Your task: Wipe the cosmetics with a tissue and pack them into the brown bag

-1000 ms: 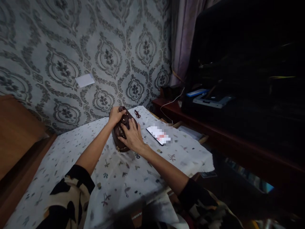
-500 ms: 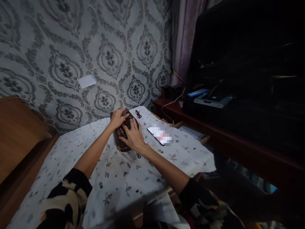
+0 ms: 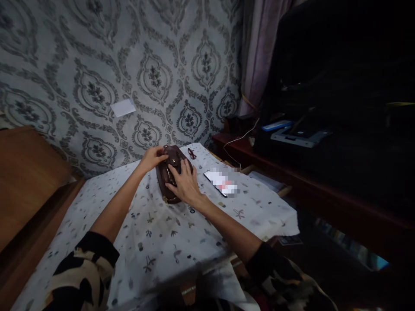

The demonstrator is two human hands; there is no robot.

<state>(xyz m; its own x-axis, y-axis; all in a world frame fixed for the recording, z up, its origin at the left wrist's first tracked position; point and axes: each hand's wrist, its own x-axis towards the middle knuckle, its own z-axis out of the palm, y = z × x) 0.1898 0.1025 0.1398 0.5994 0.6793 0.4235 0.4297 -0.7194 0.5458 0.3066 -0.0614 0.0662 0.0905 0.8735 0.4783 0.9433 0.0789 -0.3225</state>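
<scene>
A small brown leather handbag [image 3: 164,178] with gold-coloured zips and a round gold stud on its flap lies on the patterned white cloth. At its far left edge, my left hand [image 3: 152,159] is closed, thumb and fingers curled together at the leather; the exact part between the fingertips is hard to see. My right hand [image 3: 187,185] rests on the bag's right side, fingers spread and lying flat across it. A phone [image 3: 220,182] with a lit, partly blurred screen lies to the right of the bag. Beyond the bag is a pair of dark red glasses [image 3: 192,153].
The white cloth [image 3: 162,259] covers the table, which stands against a patterned wall. A brown wooden board [image 3: 29,172] rises on the left. On the right stands a dark red desk [image 3: 233,144] with a white cable [image 3: 238,138] and a blue-and-white box [image 3: 275,126].
My left hand has moved left, off the stud and flap to the bag's far left edge. My right hand stays on the bag. The view has shifted slightly.
</scene>
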